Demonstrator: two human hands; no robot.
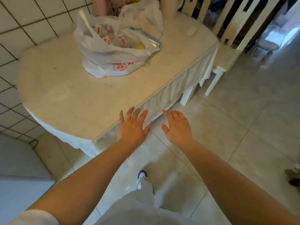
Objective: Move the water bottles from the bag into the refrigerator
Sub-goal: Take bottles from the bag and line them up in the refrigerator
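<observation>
1. Floor (243,127): pale tiles, takes up the right and bottom of the head view. No refrigerator identifiable in frame; a white unit sits at bottom left, can't tell what it is.
2. Table (65,95): round-cornered, cream top, white skirt hanging off the edge, pushed against a tiled wall (24,18). Chair (227,46) at the far right end.
3. Bag (103,51): white plastic with red print, on the far part of the table, mouth open upward, well apart from both hands.
4. Bottles: one clear water bottle (151,40) lies on its side at the bag's right rim. Long axis runs roughly upper-left to lower-right; blue cap end points upper-left, base sticks out lower-right. More clear bottles show through the plastic; count unclear. A yellow object (138,47) sits inside too, too blurred to name.
5. Left hand (132,125): fingers spread and straight, over the near table edge, holding nothing.
6. Right hand (176,125): fingers loose, off the table edge above the floor, holding nothing.
7. Progress, my read: early stage or between trips. Bottles remain in the bag, none in hand. Left to do: reach, grab, carry to fridge.
</observation>
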